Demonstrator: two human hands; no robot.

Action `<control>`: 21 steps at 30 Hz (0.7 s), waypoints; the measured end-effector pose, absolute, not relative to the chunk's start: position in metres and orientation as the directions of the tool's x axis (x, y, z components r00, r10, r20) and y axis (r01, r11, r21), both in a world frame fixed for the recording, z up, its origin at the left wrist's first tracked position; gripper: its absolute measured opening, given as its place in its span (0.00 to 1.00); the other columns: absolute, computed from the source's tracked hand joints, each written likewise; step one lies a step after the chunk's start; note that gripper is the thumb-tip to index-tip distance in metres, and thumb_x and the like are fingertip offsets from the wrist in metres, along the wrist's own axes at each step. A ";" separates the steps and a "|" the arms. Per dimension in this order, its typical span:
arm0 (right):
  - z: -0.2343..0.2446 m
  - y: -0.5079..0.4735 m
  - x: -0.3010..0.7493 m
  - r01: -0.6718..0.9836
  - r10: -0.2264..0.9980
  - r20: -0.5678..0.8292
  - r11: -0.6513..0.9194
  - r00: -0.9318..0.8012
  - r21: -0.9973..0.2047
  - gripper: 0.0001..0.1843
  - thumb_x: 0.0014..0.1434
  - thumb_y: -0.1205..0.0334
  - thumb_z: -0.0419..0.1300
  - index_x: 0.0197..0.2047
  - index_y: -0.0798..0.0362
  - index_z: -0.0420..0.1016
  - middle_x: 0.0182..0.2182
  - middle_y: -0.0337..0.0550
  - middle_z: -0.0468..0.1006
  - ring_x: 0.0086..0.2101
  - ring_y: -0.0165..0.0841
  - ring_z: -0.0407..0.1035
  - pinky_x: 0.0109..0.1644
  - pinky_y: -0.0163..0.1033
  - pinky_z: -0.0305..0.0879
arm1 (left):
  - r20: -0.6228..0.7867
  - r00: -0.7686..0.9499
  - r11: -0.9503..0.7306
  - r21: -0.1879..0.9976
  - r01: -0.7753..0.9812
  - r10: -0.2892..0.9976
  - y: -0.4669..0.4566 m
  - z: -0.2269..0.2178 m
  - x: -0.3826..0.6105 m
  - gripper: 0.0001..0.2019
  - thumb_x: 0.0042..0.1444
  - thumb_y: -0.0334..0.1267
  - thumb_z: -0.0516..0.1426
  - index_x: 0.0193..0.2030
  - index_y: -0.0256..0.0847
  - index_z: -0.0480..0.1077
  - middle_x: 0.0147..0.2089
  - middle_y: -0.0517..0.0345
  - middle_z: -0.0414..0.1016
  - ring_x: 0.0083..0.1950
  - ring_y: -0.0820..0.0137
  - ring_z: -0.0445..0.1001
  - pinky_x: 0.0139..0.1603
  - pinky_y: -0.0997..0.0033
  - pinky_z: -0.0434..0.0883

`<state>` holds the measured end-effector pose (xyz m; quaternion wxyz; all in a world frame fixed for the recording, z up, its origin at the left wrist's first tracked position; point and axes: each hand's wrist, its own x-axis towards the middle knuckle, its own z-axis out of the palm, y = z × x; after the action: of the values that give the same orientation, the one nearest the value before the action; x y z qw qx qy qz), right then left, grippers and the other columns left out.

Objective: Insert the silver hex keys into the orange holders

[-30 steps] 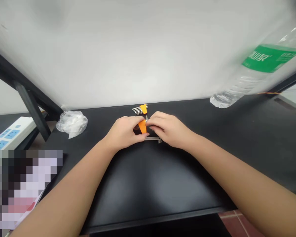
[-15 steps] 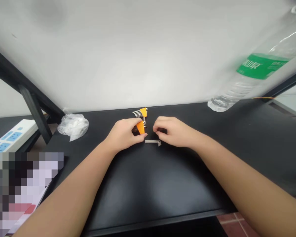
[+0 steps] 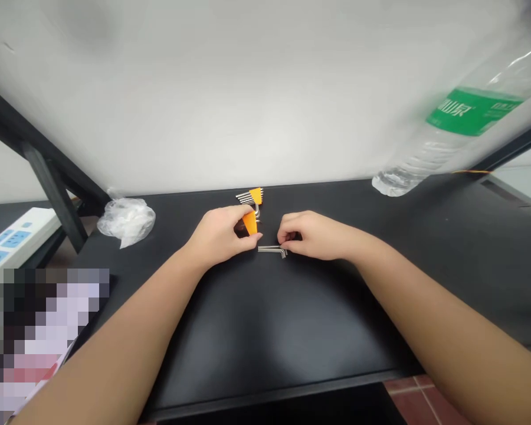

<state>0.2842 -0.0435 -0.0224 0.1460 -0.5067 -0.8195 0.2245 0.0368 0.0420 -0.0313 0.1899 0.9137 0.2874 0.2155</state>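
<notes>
White plain wall (image 3: 248, 88) stands behind a black counter (image 3: 265, 330), and both arms of the person reach forward over it to the middle. The left hand (image 3: 219, 239) has its grip closed on a small orange holder (image 3: 249, 222); thumb and fingers pinch it and keep it just above the counter, with some metal ends showing at its top. The right hand (image 3: 312, 236) lies just beside, fingers curled, and its fingertips touch the bent end of the loose hex keys (image 3: 272, 249), which lie flat on the counter between the two hands. Whether this grip really pinches one of the keys or only rests on them, I cannot tell. Behind the left hand, near the wall, lies a second orange holder with keys (image 3: 252, 196), its thin keys fanned out toward the left. Farther left sits a crumpled plastic bag (image 3: 126, 219), and at the left edge a white power strip (image 3: 13, 239) with blue sockets. On the right a clear water bottle (image 3: 460, 133) with a green label stands on the counter.
</notes>
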 end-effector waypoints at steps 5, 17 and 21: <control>-0.025 -0.048 0.278 0.882 0.946 0.022 0.311 -0.325 -0.354 0.08 0.53 0.71 0.65 0.27 0.50 0.73 0.30 0.43 0.76 0.28 0.33 0.68 0.29 0.38 0.59 | 0.288 0.735 -0.757 0.476 0.447 0.614 0.043 -0.033 0.037 0.12 0.56 0.46 0.63 0.43 0.43 0.73 0.38 0.60 0.78 0.35 0.69 0.74 0.38 0.70 0.68; -0.023 -0.042 0.274 0.771 0.918 0.247 0.394 -0.309 -0.501 0.09 0.58 0.73 0.57 0.36 0.51 0.74 0.33 0.40 0.78 0.33 0.33 0.69 0.37 0.37 0.62 | 0.274 0.738 -0.751 0.485 0.447 0.616 0.042 -0.032 0.037 0.11 0.56 0.46 0.63 0.42 0.43 0.73 0.37 0.60 0.78 0.34 0.69 0.74 0.38 0.70 0.68; -0.023 -0.042 0.274 0.752 0.906 0.307 0.416 -0.292 -0.512 0.09 0.61 0.72 0.57 0.38 0.51 0.76 0.34 0.41 0.77 0.34 0.33 0.69 0.38 0.38 0.64 | 0.276 0.735 -0.747 0.495 0.443 0.619 0.042 -0.033 0.037 0.11 0.56 0.46 0.63 0.42 0.43 0.73 0.37 0.62 0.78 0.34 0.69 0.74 0.38 0.70 0.68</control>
<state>0.2736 -0.0417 -0.0234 0.2834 -0.5231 -0.7921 0.1361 0.0374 0.0421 -0.0329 0.2028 0.9092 0.2921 0.2167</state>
